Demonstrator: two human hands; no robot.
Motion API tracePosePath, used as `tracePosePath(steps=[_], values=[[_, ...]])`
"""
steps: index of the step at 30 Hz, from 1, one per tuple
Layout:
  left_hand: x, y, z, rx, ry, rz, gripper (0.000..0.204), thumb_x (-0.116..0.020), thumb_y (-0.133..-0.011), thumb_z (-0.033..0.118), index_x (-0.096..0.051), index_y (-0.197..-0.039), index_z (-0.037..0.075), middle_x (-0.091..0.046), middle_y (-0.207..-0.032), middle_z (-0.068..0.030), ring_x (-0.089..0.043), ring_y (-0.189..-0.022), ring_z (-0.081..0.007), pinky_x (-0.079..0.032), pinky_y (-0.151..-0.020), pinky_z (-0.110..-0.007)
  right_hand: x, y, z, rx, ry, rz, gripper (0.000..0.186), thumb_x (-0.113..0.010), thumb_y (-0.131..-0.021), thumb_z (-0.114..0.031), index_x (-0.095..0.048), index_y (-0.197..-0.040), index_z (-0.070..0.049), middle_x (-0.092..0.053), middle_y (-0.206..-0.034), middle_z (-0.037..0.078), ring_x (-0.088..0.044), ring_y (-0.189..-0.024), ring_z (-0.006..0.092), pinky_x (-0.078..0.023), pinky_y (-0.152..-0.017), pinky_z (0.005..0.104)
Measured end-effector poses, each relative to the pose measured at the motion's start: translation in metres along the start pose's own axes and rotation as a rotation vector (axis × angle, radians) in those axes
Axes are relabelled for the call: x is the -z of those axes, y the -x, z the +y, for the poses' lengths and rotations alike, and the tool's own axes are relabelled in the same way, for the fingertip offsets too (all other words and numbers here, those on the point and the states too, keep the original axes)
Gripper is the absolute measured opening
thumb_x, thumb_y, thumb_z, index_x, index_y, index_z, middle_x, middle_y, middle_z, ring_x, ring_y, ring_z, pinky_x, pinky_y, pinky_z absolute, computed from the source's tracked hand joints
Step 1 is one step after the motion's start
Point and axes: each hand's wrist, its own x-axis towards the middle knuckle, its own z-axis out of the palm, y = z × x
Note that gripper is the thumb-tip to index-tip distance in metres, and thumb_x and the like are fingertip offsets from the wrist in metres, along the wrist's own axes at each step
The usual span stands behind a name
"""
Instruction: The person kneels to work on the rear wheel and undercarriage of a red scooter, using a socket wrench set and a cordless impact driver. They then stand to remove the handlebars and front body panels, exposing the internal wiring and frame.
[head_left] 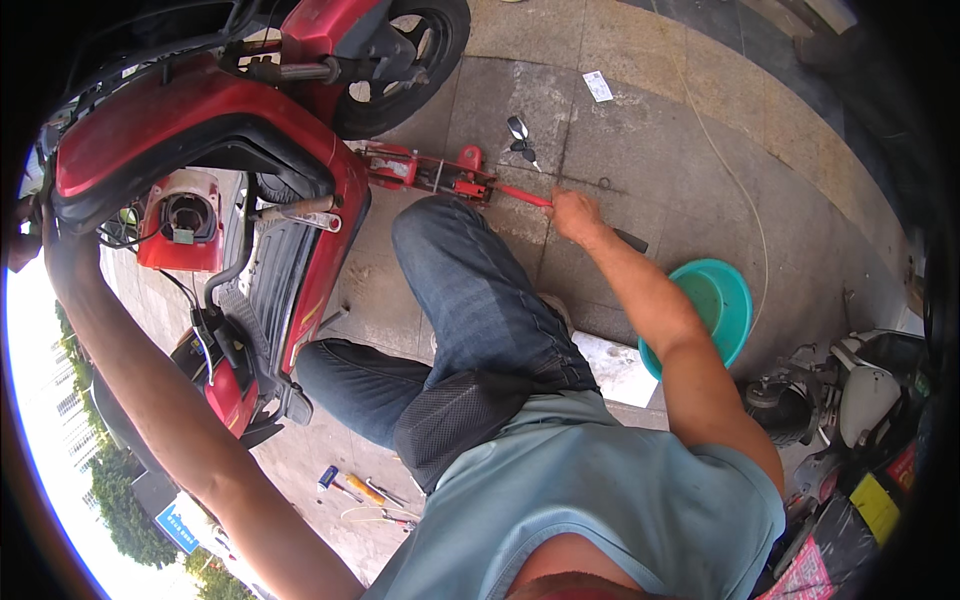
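Stretched out to the right, my right hand [577, 215] is closed around the red handle [524, 195] of a low floor jack [395, 168]. The jack lies on the paving, its far end against the red and black scooter [200, 110]. My left hand [45, 225] reaches to the scooter's far left edge; its fingers are hidden in the dark rim of the picture. Between my arms is the scooter's footboard [275, 290]. A red housing with a round opening [185, 215] shows in the scooter's frame. The black wheel [435, 70] is beyond the jack.
Keys [520, 140] and a white card [597, 86] lie on the paving. A teal basin [728, 300] stands right of my arm, near a white board [615, 368]. Hammer [328, 478] and screwdriver [365, 489] lie at lower left. Scooter parts [865, 400] crowd the right side.
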Motion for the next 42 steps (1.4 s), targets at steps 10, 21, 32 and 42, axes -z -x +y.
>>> tracePosePath(steps=[10,21,32,42], values=[[0.025,-0.02,-0.007,0.013,-0.024,-0.057,0.045,-0.037,-0.107,0.02,-0.039,-0.148,0.003,-0.047,-0.148,-0.0147,-0.048,-0.134,-0.0247,-0.037,-0.114,-0.039,0.001,-0.001,0.001,-0.084,-0.117,-0.093,0.037,-0.054,-0.098,-0.036,-0.066,-0.103,-0.001,-0.069,-0.099,0.025,-0.065,-0.1,0.0428,-0.05,-0.089,0.0527],[0.084,-0.059,-0.005,-0.203,-0.449,-0.233,0.048,-0.049,-0.104,0.025,-0.043,-0.149,0.008,-0.051,-0.146,-0.0126,-0.049,-0.133,-0.0232,-0.041,-0.108,-0.037,0.033,0.057,-0.031,-0.013,-0.002,0.126,0.036,-0.056,-0.097,-0.035,-0.067,-0.099,-0.001,-0.071,-0.086,0.023,-0.069,-0.088,0.0404,-0.053,-0.081,0.051],[0.105,-0.044,0.029,-0.237,-0.468,-0.313,0.049,-0.061,-0.098,0.027,-0.054,-0.141,0.004,-0.06,-0.132,-0.0115,-0.055,-0.123,-0.0203,-0.044,-0.103,-0.035,-0.007,0.027,-0.049,0.022,-0.089,0.019,0.037,-0.055,-0.098,-0.037,-0.064,-0.105,-0.002,-0.07,-0.092,0.025,-0.067,-0.092,0.0434,-0.052,-0.082,0.0524],[0.079,-0.036,0.052,-0.343,-0.708,-0.399,0.041,-0.053,-0.104,0.031,-0.054,-0.14,0.01,-0.066,-0.118,-0.0088,-0.063,-0.104,-0.0158,-0.054,-0.085,-0.032,-0.023,0.03,-0.022,0.125,-0.234,-0.026,0.032,-0.062,-0.092,-0.028,-0.063,-0.119,-0.011,-0.069,-0.101,0.023,-0.065,-0.099,0.0436,-0.05,-0.086,0.0537]])
